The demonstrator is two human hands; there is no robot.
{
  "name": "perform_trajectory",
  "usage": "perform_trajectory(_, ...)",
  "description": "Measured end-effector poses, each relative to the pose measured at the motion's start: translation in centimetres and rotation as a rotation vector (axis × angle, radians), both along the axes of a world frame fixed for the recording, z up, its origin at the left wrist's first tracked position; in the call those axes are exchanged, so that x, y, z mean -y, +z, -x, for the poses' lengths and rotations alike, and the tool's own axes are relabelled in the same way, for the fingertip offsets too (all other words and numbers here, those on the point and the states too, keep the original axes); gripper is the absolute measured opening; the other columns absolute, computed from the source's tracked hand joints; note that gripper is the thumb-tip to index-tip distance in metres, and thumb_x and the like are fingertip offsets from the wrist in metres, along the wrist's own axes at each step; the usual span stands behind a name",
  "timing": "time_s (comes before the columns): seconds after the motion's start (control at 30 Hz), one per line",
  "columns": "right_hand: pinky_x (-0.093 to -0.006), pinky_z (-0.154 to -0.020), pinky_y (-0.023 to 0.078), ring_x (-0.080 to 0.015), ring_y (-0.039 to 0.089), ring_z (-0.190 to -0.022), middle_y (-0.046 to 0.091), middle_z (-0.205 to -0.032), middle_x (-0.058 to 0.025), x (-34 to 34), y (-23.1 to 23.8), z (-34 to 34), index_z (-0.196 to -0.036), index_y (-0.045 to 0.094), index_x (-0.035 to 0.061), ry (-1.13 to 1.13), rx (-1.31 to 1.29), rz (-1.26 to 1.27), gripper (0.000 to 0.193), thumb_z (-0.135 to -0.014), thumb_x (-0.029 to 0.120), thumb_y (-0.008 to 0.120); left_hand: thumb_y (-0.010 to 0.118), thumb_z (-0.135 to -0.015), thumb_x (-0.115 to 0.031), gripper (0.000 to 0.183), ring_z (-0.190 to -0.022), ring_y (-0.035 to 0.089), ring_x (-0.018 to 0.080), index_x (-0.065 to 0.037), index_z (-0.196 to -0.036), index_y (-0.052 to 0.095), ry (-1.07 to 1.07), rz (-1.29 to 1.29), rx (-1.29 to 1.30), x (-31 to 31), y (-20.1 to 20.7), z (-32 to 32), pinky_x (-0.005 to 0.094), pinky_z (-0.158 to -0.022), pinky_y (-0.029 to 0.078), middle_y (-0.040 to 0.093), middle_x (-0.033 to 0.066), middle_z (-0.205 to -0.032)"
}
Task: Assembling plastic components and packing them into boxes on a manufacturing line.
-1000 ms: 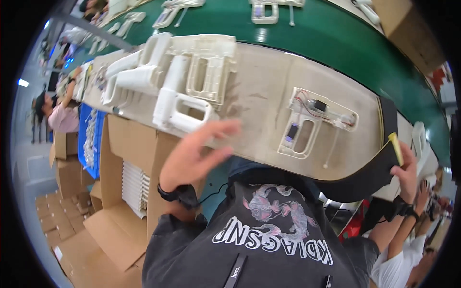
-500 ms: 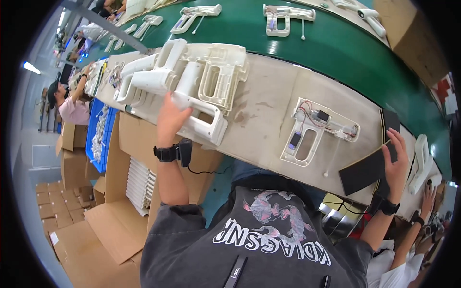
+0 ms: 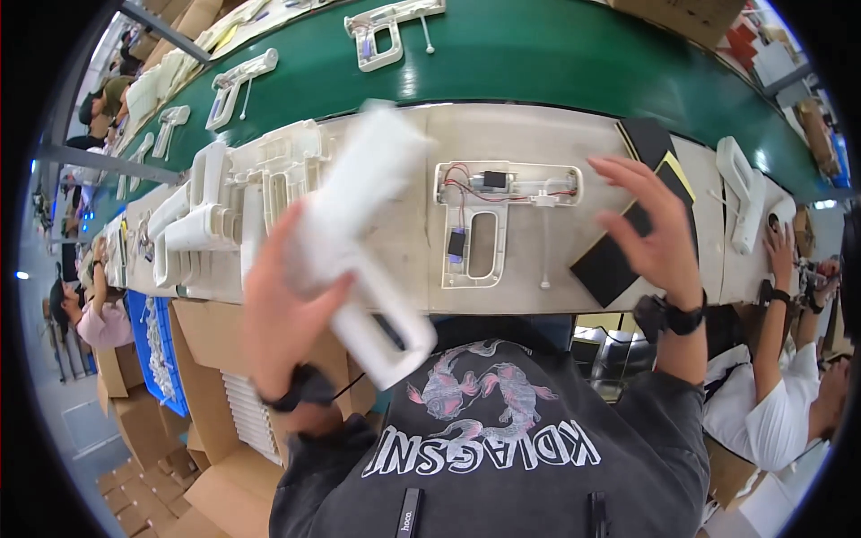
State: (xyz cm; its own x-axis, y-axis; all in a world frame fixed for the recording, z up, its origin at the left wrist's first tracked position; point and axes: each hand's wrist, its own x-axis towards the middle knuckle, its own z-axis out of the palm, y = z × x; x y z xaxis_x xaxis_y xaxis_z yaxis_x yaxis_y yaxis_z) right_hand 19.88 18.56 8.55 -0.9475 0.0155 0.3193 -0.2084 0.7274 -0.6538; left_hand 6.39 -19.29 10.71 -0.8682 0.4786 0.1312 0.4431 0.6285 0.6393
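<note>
My left hand (image 3: pixel 285 291) is closed around a white gun-shaped plastic housing shell (image 3: pixel 368 166), lifted off the bench and blurred by motion. The shell's looped handle points down toward my shirt. In front of me lies an open housing half (image 3: pixel 446 215), with red wires, a small motor (image 3: pixel 491 180), a black part in the handle, and a thin white rod (image 3: pixel 545 251) hanging from its barrel. To the right of it my right hand (image 3: pixel 659 220) hovers with fingers spread, holding nothing. Black flat pads (image 3: pixel 603 272) lie beneath and beside that hand.
More white shells (image 3: pixel 199 224) are stacked on the bench at left. A green conveyor belt (image 3: pixel 538 67) beyond carries several open housings (image 3: pixel 381 49). Cardboard boxes (image 3: pixel 211 336) and a blue crate (image 3: pixel 160 354) stand at lower left. A co-worker's hand (image 3: pixel 778 247) is at the right.
My left hand has picked a shell from the stack and swung it rightward. My right hand has moved off the black pads toward the open housing. The whole view has turned.
</note>
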Motion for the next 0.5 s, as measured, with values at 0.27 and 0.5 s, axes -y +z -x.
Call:
perform_trajectory(0.27, -0.0444, -0.110, 0.042, -0.0361, 0.048, -0.132, 0.049, -0.147, -0.0142, -0.7, -4.7, 3.4, -0.147, 0.047, 0.0115, 0.113, 0.097, -0.306, 0.077, -0.078, 0.007, 0.079, 0.080, -0.069, -0.010, 0.077, -0.123, 0.057, 0.0351, -0.012, -0.141, 0.053, -0.504, 0.074, 0.029, -11.6, -6.6, 3.3, 0.0457, -0.107, 0.041, 0.058, 0.0151, -0.138)
perform_trajectory(0.5, -0.0423, -0.110, 0.042, -0.0363, 0.050, -0.129, 0.055, -0.140, -0.0153, -2.9, -7.4, 3.4, -0.142, 0.052, 0.0094, -0.007, 0.174, -0.129, 0.069, -0.079, 0.007, 0.079, 0.079, -0.069, -0.010, 0.078, -0.123, 0.057, 0.0350, -0.013, -0.142, 0.053, -0.583, 0.122, -0.085, -15.0, -8.0, 5.1, 0.0450, -0.106, 0.042, 0.058, 0.0149, -0.138)
